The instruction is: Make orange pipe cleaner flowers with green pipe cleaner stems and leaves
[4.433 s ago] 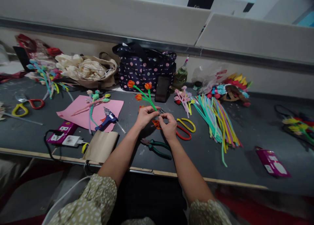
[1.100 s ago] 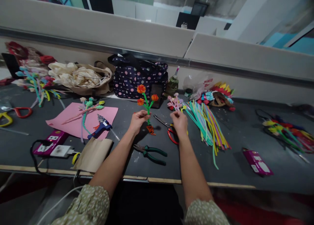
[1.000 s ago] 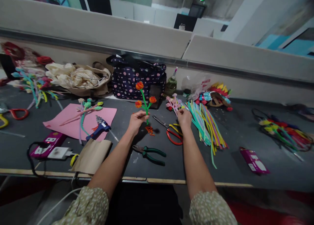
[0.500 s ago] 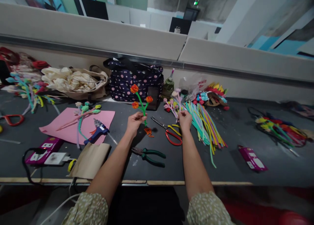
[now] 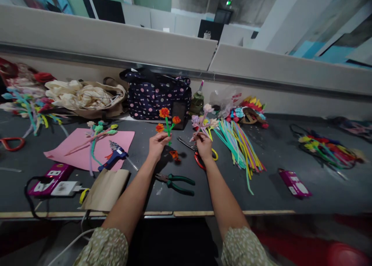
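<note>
My left hand [image 5: 157,145] pinches the green stem of an orange flower sprig [image 5: 167,122], which stands upright with three blooms. In my right hand [image 5: 203,144] is a pink flower sprig [image 5: 200,123], its stem between the closed fingers and its pale blooms above them. Scissors with red and yellow handles [image 5: 200,161] lie partly under my right hand. Small orange pieces [image 5: 174,155] rest on the dark table between the hands. Green-handled pliers [image 5: 177,184] lie nearer the front edge.
Loose coloured pipe cleaners [image 5: 240,146] fan out at the right. On the left are a glue gun [image 5: 114,155], pink paper [image 5: 69,148], brown paper [image 5: 106,190] and a power strip [image 5: 54,177]. A dotted bag [image 5: 159,95] and a green bottle [image 5: 198,101] stand behind.
My right hand has moved left toward my left hand, bringing the pink flower sprig over the scissors. The orange sprig sits slightly lower, and the view has shifted a little.
</note>
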The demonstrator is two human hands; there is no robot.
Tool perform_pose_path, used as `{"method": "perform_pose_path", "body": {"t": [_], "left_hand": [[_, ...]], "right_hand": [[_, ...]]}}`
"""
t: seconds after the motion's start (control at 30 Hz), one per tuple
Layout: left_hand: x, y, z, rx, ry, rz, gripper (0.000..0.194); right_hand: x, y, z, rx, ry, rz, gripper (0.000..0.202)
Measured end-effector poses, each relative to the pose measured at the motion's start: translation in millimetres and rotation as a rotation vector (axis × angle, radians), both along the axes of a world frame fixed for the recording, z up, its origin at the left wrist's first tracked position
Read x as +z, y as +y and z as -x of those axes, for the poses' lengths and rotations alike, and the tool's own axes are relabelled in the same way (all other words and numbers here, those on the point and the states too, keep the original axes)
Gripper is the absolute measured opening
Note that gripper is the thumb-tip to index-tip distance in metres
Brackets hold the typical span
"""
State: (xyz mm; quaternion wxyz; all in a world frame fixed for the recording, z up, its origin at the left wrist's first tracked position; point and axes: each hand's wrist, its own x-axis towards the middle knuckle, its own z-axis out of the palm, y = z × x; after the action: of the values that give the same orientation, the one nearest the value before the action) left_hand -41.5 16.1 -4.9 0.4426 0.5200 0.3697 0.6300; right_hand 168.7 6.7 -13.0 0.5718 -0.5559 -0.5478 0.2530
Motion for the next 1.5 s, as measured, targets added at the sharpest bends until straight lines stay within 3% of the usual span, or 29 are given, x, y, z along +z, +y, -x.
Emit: {"method": "perform_pose_path", "body": {"t": [0.2,0.3,0.63,1.03,1.33,1.5], "left_hand": [[-2.5,1.4,0.8,-0.02,0.011,-0.007,0.011],[-2.5,1.3,1.3,-0.012,0.004,-0.007,0.011],[-2.7,2.3,2.1,0.008,-0.022,0.0,0.013],[-2.0,1.6,0.2,0.033,-0.103,0.054,0.013],[-2.0,1.7,2.2,0.015,-0.062,0.058,0.015],[-2.9,2.5,1.5,0.009,-0.09,0.052,0.011]], "right_hand": [[3.7,-4.3,9.1,0.086,-0.042,-0.064,0.026],[3.1,-3.1,7.1,0.061,-0.07,-0.053,0.026],[3.6,0.3,-40.8,-0.341,-0.273,-0.067,0.031],[0.2,16.8,-75.8,-0.551,-0.399,0.072,0.02],[-14.9,49.4,-78.1,-0.442,-0.642,0.404,0.015],[-22.0,51.7,-72.7,-0.432,-0.667,0.429,0.016]]}}
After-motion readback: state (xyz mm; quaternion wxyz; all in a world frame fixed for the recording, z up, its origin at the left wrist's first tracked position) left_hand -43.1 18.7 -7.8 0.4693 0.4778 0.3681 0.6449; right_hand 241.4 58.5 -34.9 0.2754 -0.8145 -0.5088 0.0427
